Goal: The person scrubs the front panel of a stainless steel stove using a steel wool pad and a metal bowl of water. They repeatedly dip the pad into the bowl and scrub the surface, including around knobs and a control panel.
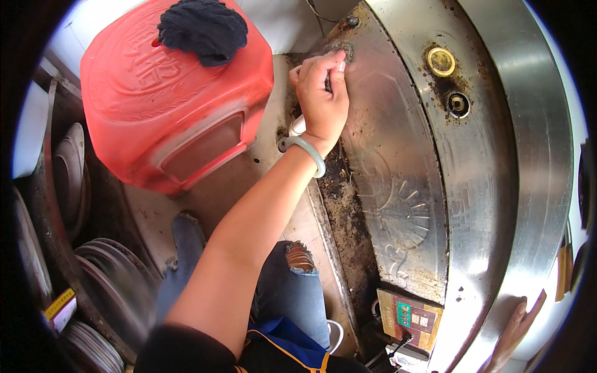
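My left hand [324, 86], with a pale green bangle on the wrist, reaches to the top of a stained steel panel [387, 140]. Its fingers are closed on a grey wire scourer [344, 48], pressed against the panel near its upper corner. At the lower right my right hand [515, 326] lies against the wide steel rim [531, 186], fingers somewhat apart and nothing visible in it; its lower part is cut off by the view. A round brass-coloured fitting [440, 62] and a dark round socket [458, 104] sit on the steel band between.
A large red plastic container [177, 102] stands at upper left, with a black cloth or glove [205, 30] on top. Stacked plates [112, 270] fill a rack on the left. A grimy ledge [343, 200] runs below the panel, with a control box [410, 319] and cables near its lower end.
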Demonstrator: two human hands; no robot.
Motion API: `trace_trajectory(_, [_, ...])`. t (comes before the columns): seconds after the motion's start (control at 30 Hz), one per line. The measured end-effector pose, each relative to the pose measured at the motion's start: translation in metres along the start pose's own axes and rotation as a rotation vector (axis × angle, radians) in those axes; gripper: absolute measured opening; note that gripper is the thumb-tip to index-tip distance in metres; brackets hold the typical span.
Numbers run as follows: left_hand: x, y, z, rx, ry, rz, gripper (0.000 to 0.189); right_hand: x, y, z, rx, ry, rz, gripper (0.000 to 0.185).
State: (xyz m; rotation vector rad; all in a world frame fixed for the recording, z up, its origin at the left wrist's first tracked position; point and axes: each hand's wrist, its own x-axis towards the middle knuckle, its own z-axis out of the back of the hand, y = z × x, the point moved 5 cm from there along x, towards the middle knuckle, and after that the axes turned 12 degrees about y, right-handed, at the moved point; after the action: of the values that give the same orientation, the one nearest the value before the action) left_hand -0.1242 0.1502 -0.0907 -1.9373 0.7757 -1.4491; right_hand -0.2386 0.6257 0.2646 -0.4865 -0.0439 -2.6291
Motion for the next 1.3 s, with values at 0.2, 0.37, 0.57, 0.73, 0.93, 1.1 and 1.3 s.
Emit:
trace_trajectory(0.2, [-0.059,-0.049,0.0,0.014,0.198,0.002,0.008,0.004,-0.001,-0.002,-0.036,-0.004,0.027,0.103])
trace_trajectory(0.37, [-0.13,-0.15,0.026,-0.332,0.486,-0.426,0.019,0.006,-0.005,-0.003,-0.103,-0.02,0.017,0.104])
trace_trajectory(0.57, [-0.026,-0.022,0.012,0.028,0.273,0.056,0.009,-0.005,0.009,0.0,-0.123,-0.083,-0.014,0.103])
trace_trajectory(0.73, [-0.14,-0.064,-0.014,-0.058,0.443,-0.086,0.018,-0.01,0.025,-0.004,-0.154,-0.045,0.037,0.103])
trace_trajectory(0.93, [-0.215,-0.161,0.018,-0.282,0.542,-0.394,0.028,-0.006,0.021,-0.002,-0.132,-0.082,-0.011,0.104])
trace_trajectory(1.1, [-0.092,-0.092,0.01,-0.166,0.14,-0.135,0.019,-0.003,0.016,0.0,-0.121,-0.087,0.031,0.105])
trace_trajectory(1.3, [-0.111,-0.045,0.003,0.036,0.244,0.21,0.012,-0.006,0.015,0.001,-0.092,-0.066,0.039,0.103])
